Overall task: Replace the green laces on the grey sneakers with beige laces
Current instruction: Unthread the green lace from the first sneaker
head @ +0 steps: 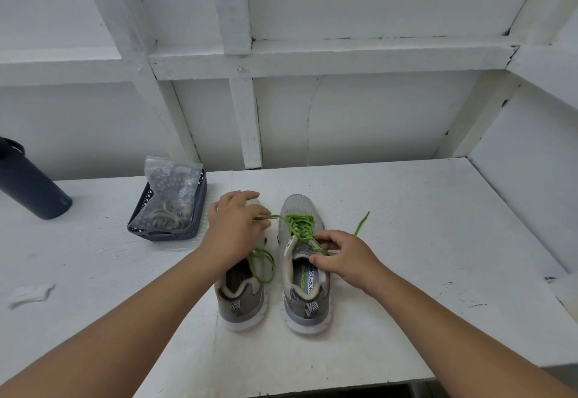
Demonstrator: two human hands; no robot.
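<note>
A: How many shoes are sitting in the middle of the frame?

B: Two grey mesh sneakers with white soles, side by side on the white painted tabletop point(406, 210), toes pointing toward the top. The left grey sneaker point(242, 300) is lying half under the left hand point(233, 225), so its toe and eyelets are hidden. The right grey sneaker point(305, 272) is showing nearly whole.

A: And the laces?

B: Two bright green cord laces. The right shoe's green lace point(298, 225) is still threaded, with one end trailing off to the right on the table. The left shoe's green lace point(264, 267) is looping loose over its opening.

A: What are the hands doing?

B: The left hand's fingers are curling together around a green strand running across from the right shoe. The right hand point(344, 257) is pinching the lace at the top eyelets between thumb and fingers.

A: Anything else?

B: One dark plastic woven basket point(169, 225) at centre left, holding one clear plastic bag point(172, 178); the contents are hard to make out. One dark navy bottle point(29, 181) is being cut off at the left edge.
</note>
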